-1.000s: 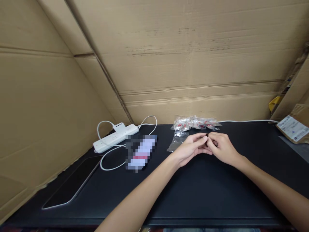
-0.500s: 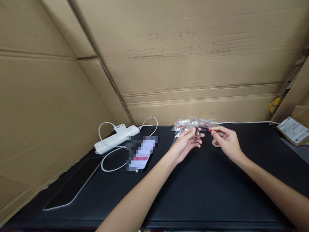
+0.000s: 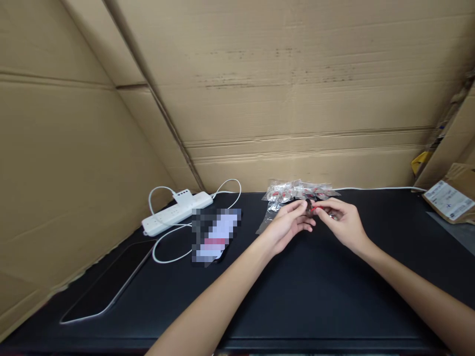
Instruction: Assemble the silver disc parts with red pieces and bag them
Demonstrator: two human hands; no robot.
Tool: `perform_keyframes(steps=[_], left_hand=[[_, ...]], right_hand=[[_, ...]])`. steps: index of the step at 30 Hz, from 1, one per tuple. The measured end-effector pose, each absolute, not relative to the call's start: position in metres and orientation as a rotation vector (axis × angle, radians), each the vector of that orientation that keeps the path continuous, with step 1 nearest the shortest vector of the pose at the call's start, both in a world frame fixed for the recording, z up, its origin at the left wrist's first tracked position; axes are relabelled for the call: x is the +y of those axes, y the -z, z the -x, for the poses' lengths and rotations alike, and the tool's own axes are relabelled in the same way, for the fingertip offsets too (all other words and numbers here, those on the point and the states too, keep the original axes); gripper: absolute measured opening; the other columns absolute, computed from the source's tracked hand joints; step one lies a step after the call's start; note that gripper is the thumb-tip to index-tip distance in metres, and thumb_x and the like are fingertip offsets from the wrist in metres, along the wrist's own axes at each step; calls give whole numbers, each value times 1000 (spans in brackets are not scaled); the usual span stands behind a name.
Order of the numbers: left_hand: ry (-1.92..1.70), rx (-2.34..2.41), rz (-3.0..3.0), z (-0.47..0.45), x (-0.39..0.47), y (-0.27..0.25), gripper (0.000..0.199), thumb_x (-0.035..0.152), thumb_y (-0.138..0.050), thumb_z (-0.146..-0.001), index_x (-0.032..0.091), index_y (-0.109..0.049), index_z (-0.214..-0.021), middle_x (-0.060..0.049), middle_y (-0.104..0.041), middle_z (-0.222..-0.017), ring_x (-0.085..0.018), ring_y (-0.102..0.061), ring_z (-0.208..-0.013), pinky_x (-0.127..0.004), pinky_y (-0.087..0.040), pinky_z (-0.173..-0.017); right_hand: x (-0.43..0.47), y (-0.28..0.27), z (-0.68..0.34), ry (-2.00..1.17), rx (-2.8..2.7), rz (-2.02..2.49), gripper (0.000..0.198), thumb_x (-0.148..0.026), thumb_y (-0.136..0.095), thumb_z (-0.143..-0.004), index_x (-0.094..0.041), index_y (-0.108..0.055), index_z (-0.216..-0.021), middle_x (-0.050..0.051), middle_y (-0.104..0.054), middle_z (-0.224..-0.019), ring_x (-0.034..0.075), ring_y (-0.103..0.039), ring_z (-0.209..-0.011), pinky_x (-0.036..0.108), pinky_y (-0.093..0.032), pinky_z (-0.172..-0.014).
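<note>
Between the thumb and fingers of my left hand [image 3: 287,226] is a small dark brown, rounded, shiny object [image 3: 308,207]; its kind is not clear. My right hand [image 3: 345,223] pinches a thin red piece [image 3: 316,209] right at that object, and whether the two touch I cannot tell. Mostly hidden behind my right fingers, a small round silvery thing [image 3: 333,216] lies on the black table. Just beyond both hands are clear plastic packets [image 3: 284,192] holding round pale pieces with red bits.
On the left are a white power strip [image 3: 174,215] with a looping white cable, a phone with a blurred screen [image 3: 218,235], and a dark flat tablet-like device [image 3: 111,282]. Cardboard walls [image 3: 282,109] enclose the table [image 3: 315,306]. A labelled brown package [image 3: 451,198] lies at right.
My right hand has moved left with the red piece, bringing it up to the brown object. My left hand has shifted slightly right. The round silvery thing is now more covered.
</note>
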State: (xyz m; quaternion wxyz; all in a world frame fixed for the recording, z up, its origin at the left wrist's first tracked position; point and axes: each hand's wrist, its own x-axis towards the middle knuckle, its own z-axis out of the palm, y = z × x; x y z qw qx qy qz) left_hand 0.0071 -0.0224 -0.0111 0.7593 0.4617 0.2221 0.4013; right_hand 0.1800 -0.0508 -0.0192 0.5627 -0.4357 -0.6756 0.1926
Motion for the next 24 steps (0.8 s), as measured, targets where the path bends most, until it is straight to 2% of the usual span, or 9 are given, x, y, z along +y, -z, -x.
perform_keyframes(steps=[12, 19, 24], left_hand=[[-845, 470, -1039, -9, -25, 13, 29, 37, -70, -85, 13, -64, -102, -9, -65, -91, -16, -66, -74, -30, -50, -68], [-866, 474, -1048, -10, -25, 14, 27, 35, -68, -87, 13, -63, -100, -8, -64, -87, -16, -66, -74, -30, -51, -69], [-855, 484, -1047, -10, -25, 13, 26, 36, -68, -87, 13, -63, -98, -6, -63, -85, -16, -66, -74, -30, -51, -69]], right_hand=[[-45, 27, -183, -530, -1543, 1052, 15, -31, -68, -84, -20, -74, -93, 7, -75, -90, 21, -71, -78, 36, -58, -76], [-48, 21, -181, -540, -1535, 1045, 14, -30, -72, -80, -19, -72, -88, 6, -74, -85, 20, -69, -75, 34, -57, -72], [-47, 23, -180, -536, -1560, 1040, 19, -30, -71, -82, -20, -74, -97, 7, -76, -92, 22, -72, -80, 36, -59, -76]])
